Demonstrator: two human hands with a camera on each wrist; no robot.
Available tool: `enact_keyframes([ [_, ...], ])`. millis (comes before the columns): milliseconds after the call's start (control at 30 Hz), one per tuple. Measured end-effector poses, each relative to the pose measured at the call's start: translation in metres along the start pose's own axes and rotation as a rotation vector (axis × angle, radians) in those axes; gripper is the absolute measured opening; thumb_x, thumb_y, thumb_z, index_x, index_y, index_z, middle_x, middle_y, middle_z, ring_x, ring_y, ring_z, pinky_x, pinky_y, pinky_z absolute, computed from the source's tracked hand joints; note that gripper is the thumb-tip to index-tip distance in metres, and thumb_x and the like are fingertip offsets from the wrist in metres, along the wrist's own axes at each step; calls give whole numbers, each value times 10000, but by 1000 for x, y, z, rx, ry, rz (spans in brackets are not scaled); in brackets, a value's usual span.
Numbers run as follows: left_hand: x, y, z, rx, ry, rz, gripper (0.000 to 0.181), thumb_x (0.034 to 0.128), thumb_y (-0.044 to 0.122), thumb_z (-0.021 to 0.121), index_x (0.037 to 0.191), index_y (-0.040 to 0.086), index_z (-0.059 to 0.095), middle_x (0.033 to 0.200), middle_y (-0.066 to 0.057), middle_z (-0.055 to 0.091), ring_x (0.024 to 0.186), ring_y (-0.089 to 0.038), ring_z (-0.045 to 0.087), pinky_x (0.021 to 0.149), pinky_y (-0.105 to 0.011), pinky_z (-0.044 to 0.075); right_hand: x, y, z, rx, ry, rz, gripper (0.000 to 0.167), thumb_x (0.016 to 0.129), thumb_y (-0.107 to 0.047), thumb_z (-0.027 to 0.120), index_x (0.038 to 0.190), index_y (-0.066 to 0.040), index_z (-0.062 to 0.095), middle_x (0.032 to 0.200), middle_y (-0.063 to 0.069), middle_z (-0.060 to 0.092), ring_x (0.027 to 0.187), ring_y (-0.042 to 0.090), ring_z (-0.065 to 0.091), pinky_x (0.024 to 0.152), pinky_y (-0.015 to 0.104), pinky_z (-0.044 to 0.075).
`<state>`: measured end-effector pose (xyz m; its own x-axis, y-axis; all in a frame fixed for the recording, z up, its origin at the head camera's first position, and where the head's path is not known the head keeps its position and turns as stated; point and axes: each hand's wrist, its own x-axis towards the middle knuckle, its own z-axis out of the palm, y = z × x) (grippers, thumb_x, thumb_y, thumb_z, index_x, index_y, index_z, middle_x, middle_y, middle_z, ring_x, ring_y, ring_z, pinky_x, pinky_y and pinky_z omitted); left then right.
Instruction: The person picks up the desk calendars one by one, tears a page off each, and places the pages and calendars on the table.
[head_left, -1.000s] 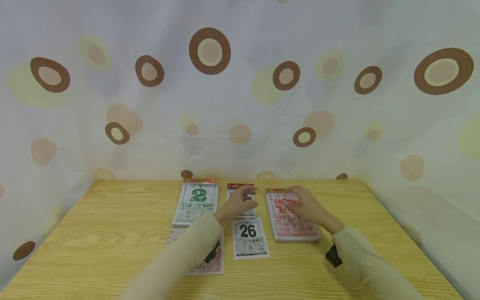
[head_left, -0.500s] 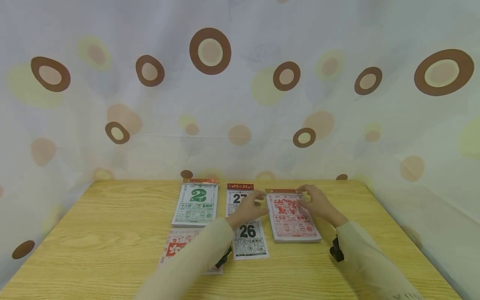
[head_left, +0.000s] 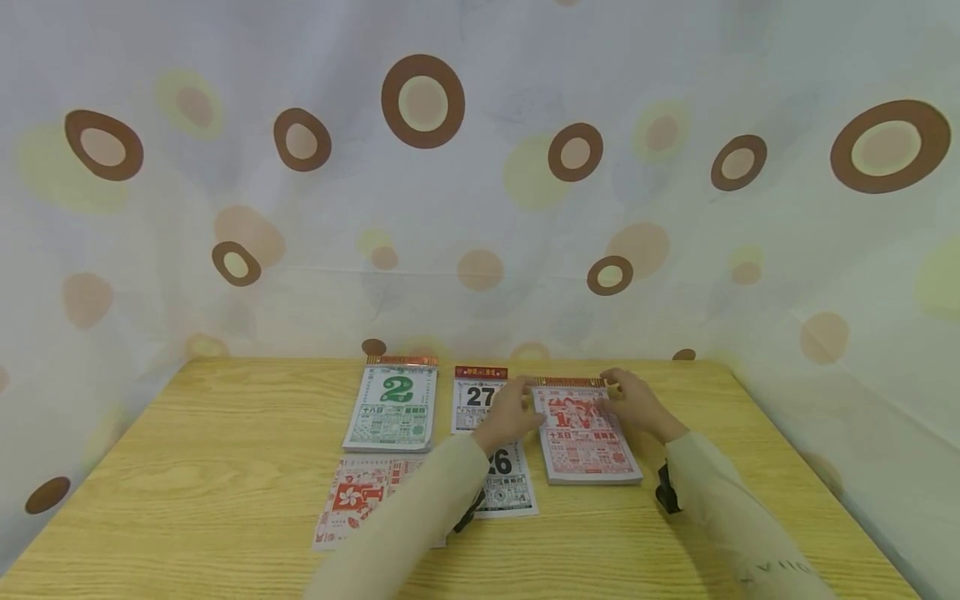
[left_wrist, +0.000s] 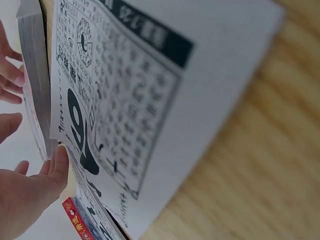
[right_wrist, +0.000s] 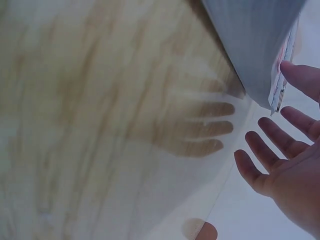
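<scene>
A thick tear-off calendar with red print (head_left: 588,454) lies on the right half of the table, my two hands on either side of its upper part. At its left edge is my left hand (head_left: 512,415), with loosely bent fingers. My right hand (head_left: 637,404) is beside the upper right corner. In the right wrist view its fingers are spread, the thumb (right_wrist: 302,80) close to the pad's edge; contact is unclear. Under my left forearm lies a loose sheet numbered 26 (head_left: 510,496). Behind it is a smaller calendar showing 27 (head_left: 476,396), partly covered by my left hand.
A calendar with a green 2 (head_left: 392,412) lies at the back left. In front of it is a red-printed sheet (head_left: 356,500), partly hidden by my left sleeve. All rest on a wooden table (head_left: 210,467), with a dotted curtain (head_left: 480,208) behind.
My left hand has moved right, from over the 27 calendar to the red calendar's left edge. My right hand has shifted from over the red calendar to its right side.
</scene>
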<state>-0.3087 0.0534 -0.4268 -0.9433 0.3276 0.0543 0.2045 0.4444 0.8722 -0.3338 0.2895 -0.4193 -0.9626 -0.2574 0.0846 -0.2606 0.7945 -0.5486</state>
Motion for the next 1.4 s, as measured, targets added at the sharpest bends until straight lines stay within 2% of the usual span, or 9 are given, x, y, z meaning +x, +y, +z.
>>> enact_keyframes([
  [267, 4, 4, 4, 29, -23, -50, 687, 803, 88, 678, 1391, 74, 323, 1236, -158, 524, 1105, -287, 532, 914, -398, 481, 5, 8, 3, 59, -43, -6, 555, 894, -138, 572, 1337, 88, 326, 1278, 333, 424, 1134, 501, 440, 905, 566, 430],
  [467, 4, 3, 6, 32, -30, -43, 717, 783, 44, 683, 1396, 74, 311, 1201, -143, 554, 1072, -255, 557, 928, -375, 474, 8, 10, 7, 52, -70, 1, 604, 886, -197, 597, 1350, 64, 314, 1281, 320, 432, 1129, 471, 457, 901, 543, 442],
  [633, 4, 4, 8, 53, -21, -52, 741, 763, 32, 699, 1395, 92, 315, 1199, -138, 557, 1074, -252, 553, 949, -381, 461, 7, 6, 6, 66, -70, 10, 590, 881, -176, 597, 1340, 73, 323, 1273, 322, 434, 1114, 464, 462, 877, 543, 448],
  [767, 5, 5, 9, 54, -14, -50, 755, 746, 11, 704, 1392, 96, 324, 1167, -130, 574, 1011, -228, 578, 907, -354, 486, 7, 2, 5, 64, -63, 10, 584, 875, -160, 601, 1335, 72, 327, 1285, 334, 420, 1130, 469, 451, 881, 545, 444],
  [1133, 7, 3, 9, -2, 21, -67, 812, 674, -70, 710, 1378, 102, 345, 1061, -101, 571, 867, -170, 566, 800, -304, 512, 7, -2, 8, 211, -43, 53, 606, 861, -106, 604, 1356, 53, 293, 1330, 336, 344, 1165, 471, 415, 895, 534, 444],
  [1267, 5, 4, 8, -80, 33, -87, 806, 679, -92, 700, 1375, 109, 346, 1028, -126, 579, 811, -182, 562, 680, -283, 504, 4, -3, 7, 274, -19, 59, 578, 873, -77, 576, 1359, 42, 287, 1331, 328, 325, 1157, 470, 420, 873, 517, 462],
  [1400, 5, 4, 7, -157, 63, -108, 780, 695, -77, 702, 1364, 135, 363, 1105, -157, 566, 881, -223, 573, 732, -323, 514, 2, -5, 5, 328, 36, 55, 543, 892, -53, 542, 1361, 47, 286, 1325, 311, 324, 1141, 466, 435, 865, 495, 477],
])
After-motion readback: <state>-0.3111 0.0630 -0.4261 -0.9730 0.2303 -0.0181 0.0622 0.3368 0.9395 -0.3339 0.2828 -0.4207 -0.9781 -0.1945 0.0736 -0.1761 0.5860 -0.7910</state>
